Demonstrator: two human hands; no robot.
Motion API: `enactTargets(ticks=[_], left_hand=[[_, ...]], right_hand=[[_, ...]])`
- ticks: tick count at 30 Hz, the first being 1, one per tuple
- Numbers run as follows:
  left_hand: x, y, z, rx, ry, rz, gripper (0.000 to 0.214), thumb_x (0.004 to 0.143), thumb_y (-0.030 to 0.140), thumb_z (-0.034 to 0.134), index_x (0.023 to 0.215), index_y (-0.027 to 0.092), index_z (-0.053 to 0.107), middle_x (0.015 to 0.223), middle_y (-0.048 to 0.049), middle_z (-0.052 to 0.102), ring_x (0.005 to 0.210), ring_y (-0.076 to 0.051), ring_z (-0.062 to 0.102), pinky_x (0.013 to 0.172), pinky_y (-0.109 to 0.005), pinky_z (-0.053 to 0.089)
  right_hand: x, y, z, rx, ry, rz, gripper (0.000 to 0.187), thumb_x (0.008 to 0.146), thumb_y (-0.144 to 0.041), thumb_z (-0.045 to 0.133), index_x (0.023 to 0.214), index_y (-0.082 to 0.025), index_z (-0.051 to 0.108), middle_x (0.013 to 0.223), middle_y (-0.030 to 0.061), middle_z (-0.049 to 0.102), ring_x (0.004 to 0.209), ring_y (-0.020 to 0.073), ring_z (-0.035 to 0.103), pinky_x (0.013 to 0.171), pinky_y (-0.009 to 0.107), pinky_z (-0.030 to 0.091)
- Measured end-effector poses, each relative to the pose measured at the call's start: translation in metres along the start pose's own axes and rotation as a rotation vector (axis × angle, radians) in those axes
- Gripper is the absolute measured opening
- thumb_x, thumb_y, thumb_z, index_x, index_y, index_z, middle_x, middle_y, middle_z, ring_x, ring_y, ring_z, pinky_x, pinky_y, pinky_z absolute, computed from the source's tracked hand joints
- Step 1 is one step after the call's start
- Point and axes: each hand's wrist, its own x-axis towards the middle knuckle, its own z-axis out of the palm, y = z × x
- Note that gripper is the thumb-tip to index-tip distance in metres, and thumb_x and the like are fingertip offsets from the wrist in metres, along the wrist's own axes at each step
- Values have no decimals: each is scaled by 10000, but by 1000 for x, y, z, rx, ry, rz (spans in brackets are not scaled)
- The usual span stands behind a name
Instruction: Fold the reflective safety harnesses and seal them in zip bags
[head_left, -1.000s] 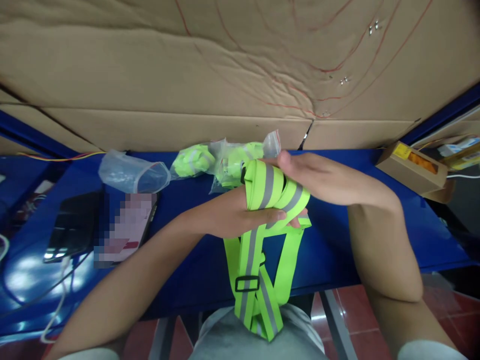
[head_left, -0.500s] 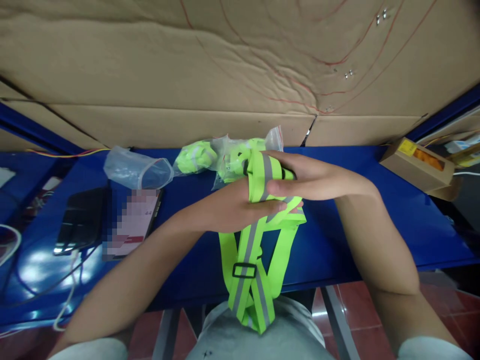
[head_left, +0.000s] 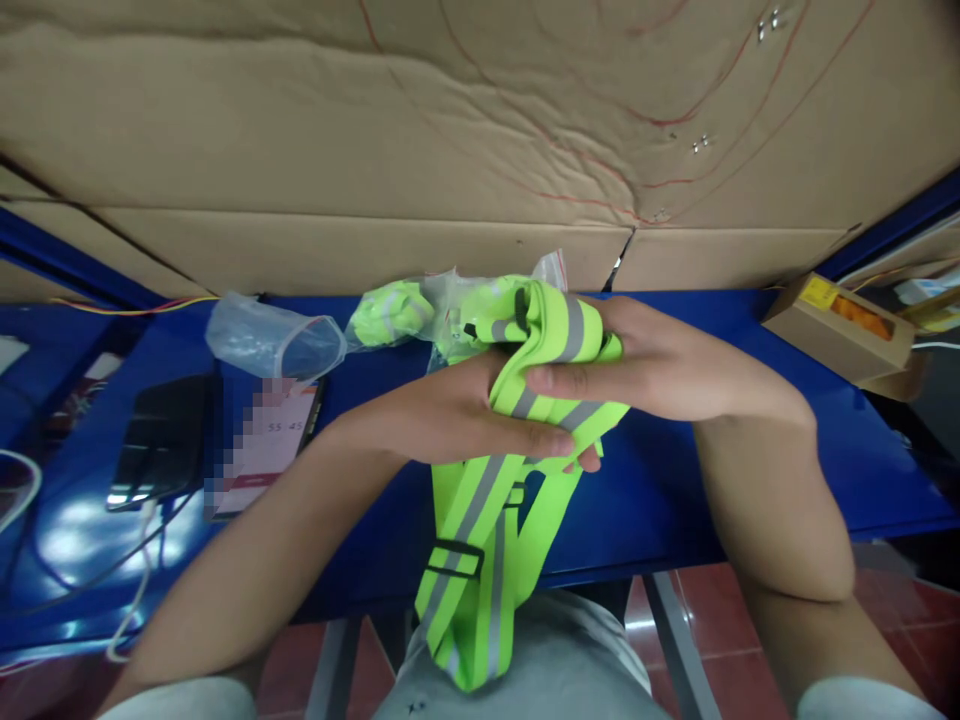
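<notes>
Both hands grip a neon yellow-green reflective strap harness with grey stripes and black slide buckles. My left hand is closed round the strap from the left, its thumb pressed across the front. From the right, my right hand clasps the bundled upper folds, thumb in front and the other fingers hidden behind. Loose loops hang below the hands, past the table's front edge toward my lap. Behind the bundle lie a clear bag with a similar strap and another bagged neon bundle.
On the blue table, an open clear plastic bag lies at the back left. Nearer are a black device with a cable and a phone with a lit screen. A cardboard box stands right. Cardboard covers the back.
The upper folds and my right hand have shifted right and slightly nearer. The hanging loops have swung left, and the bundle between my hands looks wider.
</notes>
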Motion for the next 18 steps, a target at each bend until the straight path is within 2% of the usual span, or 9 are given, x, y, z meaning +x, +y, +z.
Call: enactTargets(ticks=[3, 6, 9, 11, 13, 18], left_hand=[[6, -5, 1, -54, 35, -1, 170, 934, 291, 763, 1001, 135, 773, 977, -76, 814, 966, -195, 776, 902, -300, 620], [6, -6, -4, -18, 38, -26, 191, 943, 300, 755, 1022, 127, 777, 987, -88, 813, 949, -188, 773, 879, -287, 617], [2, 2, -7, 71, 17, 2, 191, 970, 305, 718, 1019, 127, 767, 1006, -93, 803, 910, -177, 760, 880, -300, 614], [0, 8, -8, 107, 7, 12, 191, 981, 311, 703, 996, 131, 764, 1015, -97, 798, 910, -180, 759, 895, -318, 614], [-1, 13, -8, 122, -12, 18, 179, 983, 306, 700, 990, 139, 765, 1026, -100, 798, 929, -190, 765, 910, -327, 613], [-2, 14, -10, 167, -7, 43, 138, 961, 248, 704, 1053, 164, 764, 1034, -77, 809, 1003, -203, 771, 933, -304, 608]], right_hand=[[0, 8, -6, 23, 103, 16, 342, 920, -514, 725, 900, -173, 747, 774, -12, 728, 715, 154, 696, 650, 254, 553], [0, 12, -10, 39, 221, -6, 370, 905, -541, 732, 902, -172, 758, 816, 6, 741, 798, 192, 724, 682, 277, 578], [1, 10, -10, 80, 309, -38, 319, 892, -445, 771, 1109, -212, 748, 1010, 18, 772, 953, 222, 741, 761, 302, 614], [1, 7, -9, 109, 382, -78, 421, 863, -332, 803, 1262, -263, 687, 1156, 6, 759, 1039, 214, 733, 815, 302, 623], [2, 4, -7, 125, 398, -78, 458, 866, -302, 799, 1303, -283, 661, 1217, 7, 747, 1058, 211, 734, 821, 301, 632], [1, 2, -3, 195, 373, -73, 301, 929, -336, 756, 1216, -248, 739, 1196, 29, 767, 1066, 218, 748, 775, 255, 635]])
